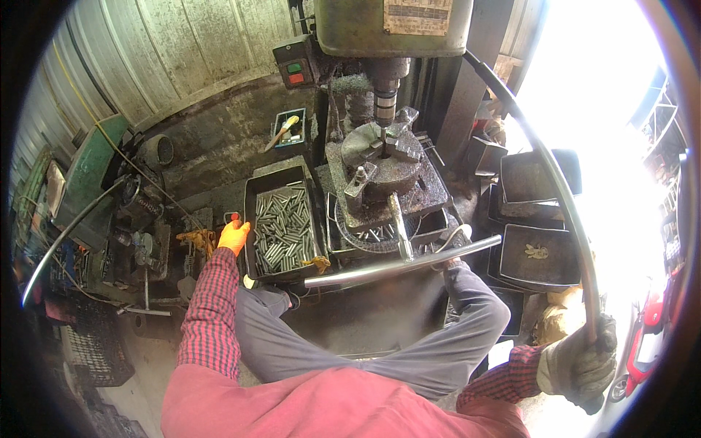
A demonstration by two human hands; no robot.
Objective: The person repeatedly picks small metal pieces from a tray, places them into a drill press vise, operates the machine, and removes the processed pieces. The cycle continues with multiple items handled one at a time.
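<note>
My right hand (584, 363), in a grey work glove, is wrapped round the lower end of a long curved metal lever (553, 171) that runs up to the drill press head (394, 25). My left hand (234, 235), in an orange glove, is at the left rim of a metal tray (315, 219) full of short metal pins (281, 230). Its fingers are bunched beside a small red knob (234, 216); what they hold, if anything, is hidden. Right of the tray, the drill chuck (385, 102) points down into a jawed vise chuck (372, 157) on the machine table.
A long metal bar (405, 263) crosses before my knees. A blue box (290, 128) with a brush lies behind the tray. The switch box (294, 67) hangs beside the press. Several dark bins (539, 255) stand at right. Greasy machinery (139, 197) stands at left.
</note>
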